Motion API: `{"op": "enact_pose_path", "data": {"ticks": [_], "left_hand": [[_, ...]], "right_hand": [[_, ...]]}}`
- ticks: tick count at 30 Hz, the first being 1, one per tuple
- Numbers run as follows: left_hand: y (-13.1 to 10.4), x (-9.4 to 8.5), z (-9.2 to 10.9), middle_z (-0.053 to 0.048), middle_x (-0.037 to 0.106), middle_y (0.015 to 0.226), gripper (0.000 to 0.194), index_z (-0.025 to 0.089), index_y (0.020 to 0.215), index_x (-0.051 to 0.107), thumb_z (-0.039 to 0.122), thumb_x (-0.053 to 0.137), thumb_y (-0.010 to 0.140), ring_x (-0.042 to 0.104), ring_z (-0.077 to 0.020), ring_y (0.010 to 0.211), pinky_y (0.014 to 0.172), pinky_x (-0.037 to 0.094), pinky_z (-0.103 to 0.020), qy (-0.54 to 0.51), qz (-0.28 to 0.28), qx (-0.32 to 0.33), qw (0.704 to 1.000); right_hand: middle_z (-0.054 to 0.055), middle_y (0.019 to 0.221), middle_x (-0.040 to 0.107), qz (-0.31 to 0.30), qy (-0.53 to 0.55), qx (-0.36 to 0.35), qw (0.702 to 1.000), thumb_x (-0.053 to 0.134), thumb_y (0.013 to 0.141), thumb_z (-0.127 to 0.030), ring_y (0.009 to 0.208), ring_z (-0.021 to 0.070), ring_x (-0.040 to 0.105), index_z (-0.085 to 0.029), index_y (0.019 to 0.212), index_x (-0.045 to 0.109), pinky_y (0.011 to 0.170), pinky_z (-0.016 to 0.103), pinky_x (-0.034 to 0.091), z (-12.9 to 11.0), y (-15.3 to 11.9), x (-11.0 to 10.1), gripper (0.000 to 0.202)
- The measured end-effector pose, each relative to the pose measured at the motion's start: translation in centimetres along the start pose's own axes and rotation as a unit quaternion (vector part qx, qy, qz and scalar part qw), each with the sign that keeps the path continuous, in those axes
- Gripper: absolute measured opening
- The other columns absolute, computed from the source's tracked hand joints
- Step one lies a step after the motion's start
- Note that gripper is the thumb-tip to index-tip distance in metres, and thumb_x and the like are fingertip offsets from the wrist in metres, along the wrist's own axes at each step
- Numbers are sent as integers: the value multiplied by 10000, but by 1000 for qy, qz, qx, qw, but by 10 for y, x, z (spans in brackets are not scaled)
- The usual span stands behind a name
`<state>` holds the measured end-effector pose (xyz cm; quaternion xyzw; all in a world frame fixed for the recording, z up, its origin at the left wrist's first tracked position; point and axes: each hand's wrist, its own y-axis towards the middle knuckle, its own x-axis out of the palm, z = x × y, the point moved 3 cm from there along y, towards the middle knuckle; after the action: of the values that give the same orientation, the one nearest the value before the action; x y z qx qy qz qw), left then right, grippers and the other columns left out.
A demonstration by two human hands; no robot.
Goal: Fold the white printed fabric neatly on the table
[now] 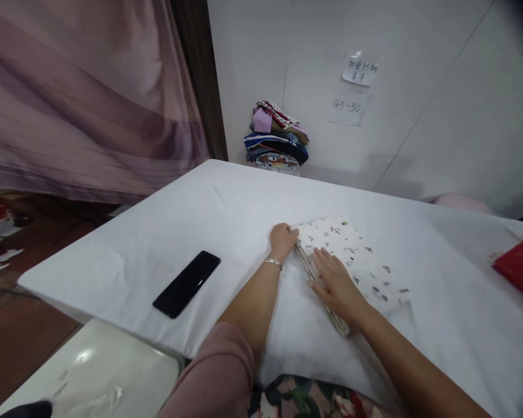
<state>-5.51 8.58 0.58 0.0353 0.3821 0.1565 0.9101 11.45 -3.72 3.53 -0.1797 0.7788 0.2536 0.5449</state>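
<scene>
A white cloth with small grey and brown prints (366, 264) lies folded on the white-covered table (226, 203). Its near left side is a thick layered edge. My left hand (283, 241), with a bracelet at the wrist, is closed on the far left corner of this cloth. Resting on the cloth beside the layered edge is my right hand (335, 284), palm down with the fingers stretched out. A black phone (186, 284) lies on the table to the left of my left forearm.
Folded clothes (276, 139) are stacked beyond the table's far edge, against the wall. A red item (520, 267) lies at the table's right edge. A pink curtain (91, 98) hangs at the left. A pale glossy surface (100, 366) stands at the lower left.
</scene>
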Motion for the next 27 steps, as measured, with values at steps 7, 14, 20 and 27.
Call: {"op": "enact_pose_path", "data": {"ticks": [7, 14, 20, 27], "left_hand": [[1, 2, -2, -50, 663, 891, 161, 188, 811, 622, 336, 572, 772, 569, -196, 916, 843, 392, -304, -23, 0, -5, 1000], [-5, -9, 4, -52, 627, 1109, 216, 209, 1008, 602, 328, 556, 833, 524, -195, 1084, 962, 350, -323, -78, 34, 32, 996], [-25, -13, 33, -22, 651, 1040, 170, 251, 948, 643, 230, 504, 852, 519, -170, 1087, 1014, 295, -323, -35, -51, 225, 973], [-34, -3, 33, 8, 673, 1010, 195, 269, 868, 674, 187, 504, 820, 535, -149, 1069, 1081, 208, -341, -14, -117, 229, 966]], "right_hand": [[97, 1530, 174, -61, -27, 14, 998, 352, 895, -538, 1407, 253, 119, -208, 1487, 107, 1115, 508, 169, 5, 1, 31, 721], [93, 1528, 190, -65, -31, 17, 997, 368, 889, -531, 1408, 238, 125, -218, 1488, 94, 1117, 491, 167, 7, 2, 30, 729], [102, 1517, 222, -71, -12, 34, 997, 393, 878, -523, 1406, 232, 140, -198, 1479, 162, 1119, 487, 158, 3, 5, 28, 721], [79, 1485, 317, -47, 80, 47, 995, 370, 875, -558, 1380, 215, 243, -220, 1449, 273, 1110, 457, 224, 19, 9, 15, 673]]}}
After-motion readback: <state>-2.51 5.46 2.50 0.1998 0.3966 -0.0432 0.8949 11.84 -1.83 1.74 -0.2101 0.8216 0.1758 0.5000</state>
